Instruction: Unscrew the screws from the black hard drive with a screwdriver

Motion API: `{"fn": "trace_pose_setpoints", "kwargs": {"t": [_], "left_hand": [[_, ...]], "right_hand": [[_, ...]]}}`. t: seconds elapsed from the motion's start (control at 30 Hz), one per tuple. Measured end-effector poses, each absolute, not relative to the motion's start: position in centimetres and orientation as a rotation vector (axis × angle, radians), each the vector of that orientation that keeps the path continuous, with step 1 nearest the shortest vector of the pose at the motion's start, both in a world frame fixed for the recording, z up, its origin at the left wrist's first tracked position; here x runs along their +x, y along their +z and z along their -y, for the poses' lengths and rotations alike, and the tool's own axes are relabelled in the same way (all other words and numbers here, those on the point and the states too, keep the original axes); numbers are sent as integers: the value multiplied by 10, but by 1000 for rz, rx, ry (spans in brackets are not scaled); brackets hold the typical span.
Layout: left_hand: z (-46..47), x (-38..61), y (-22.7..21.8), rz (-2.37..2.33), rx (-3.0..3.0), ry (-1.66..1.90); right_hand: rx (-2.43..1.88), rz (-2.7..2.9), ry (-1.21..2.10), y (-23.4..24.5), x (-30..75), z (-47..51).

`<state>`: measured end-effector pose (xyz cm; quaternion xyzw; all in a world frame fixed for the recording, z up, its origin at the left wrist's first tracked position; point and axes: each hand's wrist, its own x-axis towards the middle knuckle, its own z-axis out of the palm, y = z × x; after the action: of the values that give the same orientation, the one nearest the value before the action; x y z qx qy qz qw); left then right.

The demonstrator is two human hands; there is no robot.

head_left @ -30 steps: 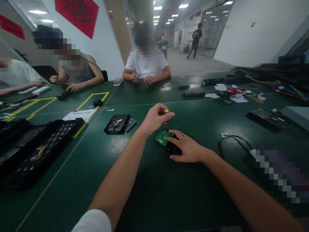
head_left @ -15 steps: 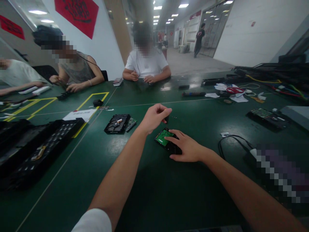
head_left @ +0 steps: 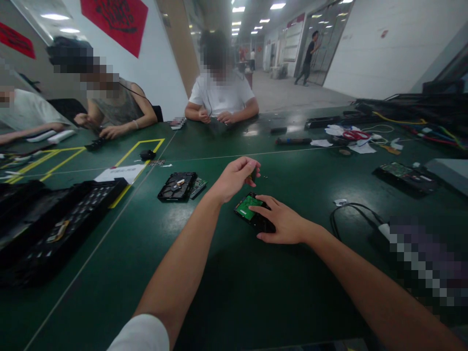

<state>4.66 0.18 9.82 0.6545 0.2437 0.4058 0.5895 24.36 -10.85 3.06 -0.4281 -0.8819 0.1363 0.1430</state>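
A hard drive (head_left: 244,206) with a green circuit board on top lies on the green table before me. My right hand (head_left: 283,222) grips it from the right, thumb along the near edge and fingers across the board and far side. Just beyond the drive, my left hand (head_left: 239,178) is raised, its fingers closed round a small dark thing mostly hidden by them; I cannot make out its kind. A few tiny bits (head_left: 265,177), perhaps screws, lie right of my left hand. Left of it are another black drive (head_left: 177,186) and a loose circuit board (head_left: 198,187).
A black slotted case (head_left: 66,222) stands at the left. On the right are another drive (head_left: 404,176), a looped black cable (head_left: 334,219) and bundled wires. Across the table sit a person in a white shirt (head_left: 221,97) and a person in a grey top (head_left: 119,107).
My left fingers have turned and curled further round the small dark thing, which now shows less below them. My right hand and the hard drive stay put. A person walking behind has moved slightly.
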Motion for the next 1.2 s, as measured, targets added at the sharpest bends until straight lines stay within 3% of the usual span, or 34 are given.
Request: {"fn": "trace_pose_setpoints", "kwargs": {"t": [0.27, 0.77, 1.2], "left_hand": [[5, 46, 102, -724, 1625, 1027], [0, 44, 101, -548, 1436, 907], [1, 46, 100, -603, 1627, 987]], "right_hand": [[-1248, 2545, 400, 31, 243, 109], [-1242, 2545, 390, 31, 243, 108], [-1241, 2545, 385, 28, 244, 108]]}}
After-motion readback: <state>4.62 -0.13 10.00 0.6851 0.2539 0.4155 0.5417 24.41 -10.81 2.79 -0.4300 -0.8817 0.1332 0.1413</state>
